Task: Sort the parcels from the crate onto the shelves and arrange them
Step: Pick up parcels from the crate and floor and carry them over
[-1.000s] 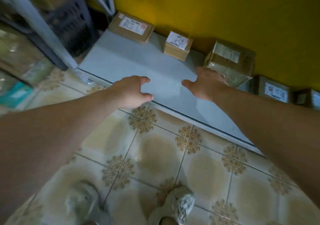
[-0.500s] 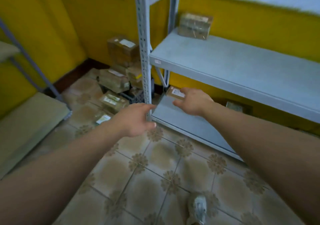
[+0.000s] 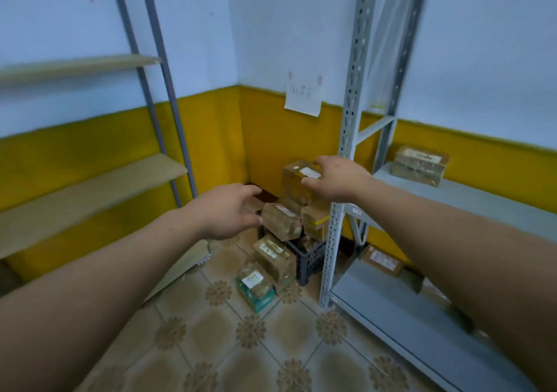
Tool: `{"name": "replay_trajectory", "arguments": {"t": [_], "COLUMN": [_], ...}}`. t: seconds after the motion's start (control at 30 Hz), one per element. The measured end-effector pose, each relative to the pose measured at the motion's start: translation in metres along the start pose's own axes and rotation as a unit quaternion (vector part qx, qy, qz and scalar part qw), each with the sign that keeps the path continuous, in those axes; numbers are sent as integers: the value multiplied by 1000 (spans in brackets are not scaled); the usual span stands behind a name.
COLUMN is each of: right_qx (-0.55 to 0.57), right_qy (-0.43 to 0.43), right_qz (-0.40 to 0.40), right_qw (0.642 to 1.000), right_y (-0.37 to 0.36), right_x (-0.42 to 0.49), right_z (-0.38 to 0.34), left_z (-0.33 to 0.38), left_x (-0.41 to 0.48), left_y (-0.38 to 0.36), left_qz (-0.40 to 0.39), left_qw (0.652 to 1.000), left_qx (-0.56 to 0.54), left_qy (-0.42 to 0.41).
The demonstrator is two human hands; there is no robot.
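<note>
A dark plastic crate (image 3: 310, 257) stands in the room's corner, piled with brown taped parcels. The top parcel (image 3: 297, 180) carries a white label. My right hand (image 3: 339, 180) is stretched out in front of it, fingers apart and empty; whether it touches the parcel is unclear. My left hand (image 3: 229, 211) is open too, just left of a lower parcel (image 3: 281, 220) on the pile. Two more parcels (image 3: 272, 256) and a green-edged one (image 3: 256, 286) lean against the crate on the floor. One parcel (image 3: 420, 165) rests on the grey middle shelf (image 3: 482, 199), another (image 3: 381, 260) on the bottom shelf (image 3: 407, 316).
A perforated grey upright (image 3: 340, 180) of the right-hand rack stands just beside the crate. A second rack with beige boards (image 3: 84, 192) lines the left wall. A paper sheet (image 3: 303, 98) hangs on the far wall. Patterned floor tiles (image 3: 250, 331) lie between the racks.
My view has swung up and left from the bottom shelf to the corner crate. Both hands left the shelf edge and now reach out toward the piled parcels.
</note>
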State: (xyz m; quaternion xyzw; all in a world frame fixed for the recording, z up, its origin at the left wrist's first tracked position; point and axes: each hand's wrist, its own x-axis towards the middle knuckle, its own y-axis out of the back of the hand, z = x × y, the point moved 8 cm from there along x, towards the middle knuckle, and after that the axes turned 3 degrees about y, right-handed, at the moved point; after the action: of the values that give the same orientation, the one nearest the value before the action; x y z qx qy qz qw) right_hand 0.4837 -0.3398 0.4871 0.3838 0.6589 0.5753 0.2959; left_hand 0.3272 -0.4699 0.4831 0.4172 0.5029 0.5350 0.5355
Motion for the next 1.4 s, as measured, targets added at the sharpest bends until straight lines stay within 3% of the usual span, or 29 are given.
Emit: {"name": "replay_trajectory", "arguments": {"t": [0.2,0.37,0.73,0.97,1.4], "right_qx": [-1,-1,-24,-64,27], "right_qy": [12,-3,-60,-103,-163], "right_qz": [7,14,-33,-105,-215], "right_qw": [1000,1000,997,987,963], "right_y": [6,-6,-59,-121,-245], "right_x": [46,100,215,254,390], "right_z": [-28,-52,-97,-67,37], "left_z": [-44,-92,-214,-239,-292], "left_x": [15,56,173,246,411], "left_y": [7,2,-15,-72,-168], "left_qz": [9,-7,-61,-140,-267], "left_qw": [1000,999,997,987,962], "left_qx": [14,53,13,-32,-63], "left_qy": [27,3,-47,-71,-10]}}
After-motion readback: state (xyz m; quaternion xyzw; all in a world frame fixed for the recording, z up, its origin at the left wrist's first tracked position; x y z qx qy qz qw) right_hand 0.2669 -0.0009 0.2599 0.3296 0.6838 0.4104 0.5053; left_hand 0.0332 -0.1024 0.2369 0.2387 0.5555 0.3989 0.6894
